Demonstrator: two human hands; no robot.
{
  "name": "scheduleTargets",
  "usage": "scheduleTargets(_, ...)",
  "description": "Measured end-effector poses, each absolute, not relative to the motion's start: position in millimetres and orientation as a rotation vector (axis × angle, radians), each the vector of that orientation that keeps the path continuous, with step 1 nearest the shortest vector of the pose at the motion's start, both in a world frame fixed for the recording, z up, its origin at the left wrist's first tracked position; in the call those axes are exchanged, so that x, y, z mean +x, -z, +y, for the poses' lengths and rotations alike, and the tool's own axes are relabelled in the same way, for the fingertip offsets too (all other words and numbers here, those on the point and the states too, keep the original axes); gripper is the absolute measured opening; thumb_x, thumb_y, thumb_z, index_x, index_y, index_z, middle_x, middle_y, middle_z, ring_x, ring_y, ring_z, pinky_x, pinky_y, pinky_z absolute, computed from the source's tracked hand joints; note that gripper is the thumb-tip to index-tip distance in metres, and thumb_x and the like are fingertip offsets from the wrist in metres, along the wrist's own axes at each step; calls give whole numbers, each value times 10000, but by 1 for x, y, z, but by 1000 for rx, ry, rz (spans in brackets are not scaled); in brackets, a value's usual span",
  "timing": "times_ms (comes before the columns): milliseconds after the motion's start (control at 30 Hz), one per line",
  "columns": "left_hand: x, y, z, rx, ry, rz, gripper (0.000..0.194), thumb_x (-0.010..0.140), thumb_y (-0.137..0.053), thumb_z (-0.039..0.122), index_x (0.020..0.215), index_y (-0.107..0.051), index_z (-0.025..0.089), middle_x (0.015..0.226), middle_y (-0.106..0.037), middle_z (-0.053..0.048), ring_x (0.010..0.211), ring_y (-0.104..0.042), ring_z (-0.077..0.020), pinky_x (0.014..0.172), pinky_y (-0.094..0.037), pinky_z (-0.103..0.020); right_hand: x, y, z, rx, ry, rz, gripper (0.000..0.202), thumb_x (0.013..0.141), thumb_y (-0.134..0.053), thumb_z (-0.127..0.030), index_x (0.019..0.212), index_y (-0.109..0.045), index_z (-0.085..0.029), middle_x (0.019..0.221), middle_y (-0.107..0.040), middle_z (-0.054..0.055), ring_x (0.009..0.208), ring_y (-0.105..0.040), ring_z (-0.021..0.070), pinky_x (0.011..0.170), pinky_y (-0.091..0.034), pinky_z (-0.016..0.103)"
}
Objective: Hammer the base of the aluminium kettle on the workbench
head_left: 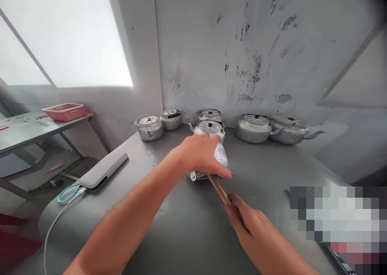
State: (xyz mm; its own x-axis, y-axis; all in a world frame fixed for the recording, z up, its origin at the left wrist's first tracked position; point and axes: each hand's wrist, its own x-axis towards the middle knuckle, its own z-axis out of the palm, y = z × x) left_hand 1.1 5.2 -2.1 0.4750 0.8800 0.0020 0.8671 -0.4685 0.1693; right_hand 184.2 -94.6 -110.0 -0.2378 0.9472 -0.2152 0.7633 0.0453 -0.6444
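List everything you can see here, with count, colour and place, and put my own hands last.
Lidded metal pots: six, silver, table's far side
Partly hidden object: one, silver, under the left hand
Wooden shaft: count unclear, tan, in the right hand
Power bank: one, grey, table's left side
Cable: one, white, at the power bank
Cord loop: one, teal, beside the cable
Main table: one, grey, beneath the pots
Side table: one, grey, far left
Basket: one, pink, on the side table
Wall: one, grey with dark marks, behind the pots
Pixelated patch: contents unclear, right
Hands: two, bare, centre
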Motion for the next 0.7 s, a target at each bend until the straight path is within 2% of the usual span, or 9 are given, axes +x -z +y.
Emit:
scheduleTargets(300,3,0,3,2619,-152,1547,927,603,-591,829,1317,-504,243,1128,-613,-96,920,-619,-302,714,-487,-367,183,118,-97,-1722,-985,-2044,360,1044,-194,-474,897,-462,-284,771,-615,1,676,-520,214,618,-351,320)
scheduleTargets(400,6,1,1,2636,-149,1551,934,598,-595,830,1311,-500,234,1119,-623,-98,949,-622,-311,748,-493,-380,185,116,-96,-1753,-1003,-2037,362,1040,-208,-487,909,-472,-277,782,-632,11,701,-551,219,625,-357,322)
scheduleTargets(533,9,2,-1,2637,-125,1550,935,604,-604,817,1324,-490,231,1145,-631,-103,998,-622,-324,770,-500,-389,187,111,-95,-1783,-1074,-1980,385,1034,-214,-517,897,-479,-273,687,-532,-27,609,-455,183,572,-336,301)
scheduleTargets(700,10,2,-1,2641,-157,1533,899,631,-611,776,1326,-492,219,1167,-633,-103,1019,-614,-314,757,-502,-370,188,98,-99,-1723,-1132,-1845,408,1025,-251,-558,836,-456,-260,668,-370,-56,603,-327,150,537,-304,268)
